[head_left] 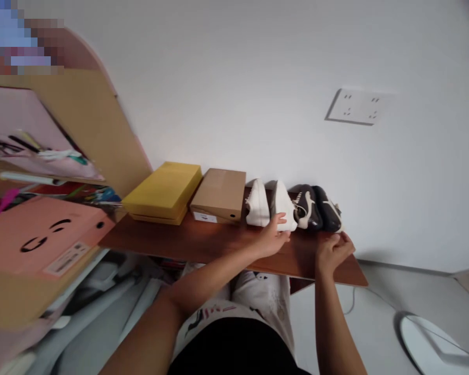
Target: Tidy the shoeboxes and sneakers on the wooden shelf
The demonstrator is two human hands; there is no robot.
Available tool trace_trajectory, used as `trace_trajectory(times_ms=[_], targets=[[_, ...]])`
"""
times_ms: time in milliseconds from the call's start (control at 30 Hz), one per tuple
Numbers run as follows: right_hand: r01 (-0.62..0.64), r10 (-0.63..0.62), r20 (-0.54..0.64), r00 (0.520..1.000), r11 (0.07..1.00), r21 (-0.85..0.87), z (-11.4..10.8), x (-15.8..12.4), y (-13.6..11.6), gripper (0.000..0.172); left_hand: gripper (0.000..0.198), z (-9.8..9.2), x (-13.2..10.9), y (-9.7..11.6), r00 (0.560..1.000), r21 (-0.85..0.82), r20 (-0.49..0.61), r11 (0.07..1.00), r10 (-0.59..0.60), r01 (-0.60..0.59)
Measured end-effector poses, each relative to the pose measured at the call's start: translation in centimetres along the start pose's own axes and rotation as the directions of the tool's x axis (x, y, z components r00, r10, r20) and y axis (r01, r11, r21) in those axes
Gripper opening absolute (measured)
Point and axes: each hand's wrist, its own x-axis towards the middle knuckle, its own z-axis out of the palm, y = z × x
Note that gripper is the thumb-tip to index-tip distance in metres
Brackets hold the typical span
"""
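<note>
Shelf [203, 242] of red-brown wood carries white pair [258, 205] and black pair [308, 205] side by side, seemingly lined up; our left hand [271, 237] cups a white toe, our right hand [334, 250] curls by a black toe; whether either clamps, we cannot tell; neither pair is lifted.

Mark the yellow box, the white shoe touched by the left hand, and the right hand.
yellow box [164, 187]: head view, lid top.
white shoe [282, 204]: head view, side panel.
right hand [333, 252]: head view, back of hand.
</note>
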Motion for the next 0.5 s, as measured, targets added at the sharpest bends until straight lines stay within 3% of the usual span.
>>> trace_trajectory(times_ms=[133,233,367,433,500], targets=[[-0.044,-0.003,0.209,0.978,0.974,0.224,1.0,-5.5,-7.0,0.046,0.061,-10.5,-7.2,1.9,0.989,0.063,-0.088,0.990,-0.117,0.122],[-0.166,-0.019,0.469,0.883,0.922,0.350,2.6,-11.0,-12.4,0.044,0.063,-17.1,-11.6,2.4,0.943,0.041,-0.276,0.978,-0.186,0.205],[-0.291,-0.132,0.761,0.635,0.872,0.394,4.9,-18.9,-17.9,0.034,0.063,-24.9,-16.3,1.4,0.810,-0.012,-0.522,0.951,-0.269,0.309],[-0.334,-0.169,0.867,0.469,0.875,0.351,6.4,-22.4,-20.2,0.028,0.057,-29.2,-17.8,0.7,0.701,-0.035,-0.660,0.943,-0.269,0.330],[-0.391,-0.163,0.939,0.304,0.877,0.279,8.5,-25.3,-22.5,0.029,0.048,-33.6,-18.5,0.0,0.556,-0.024,-0.805,0.947,-0.208,0.320]])
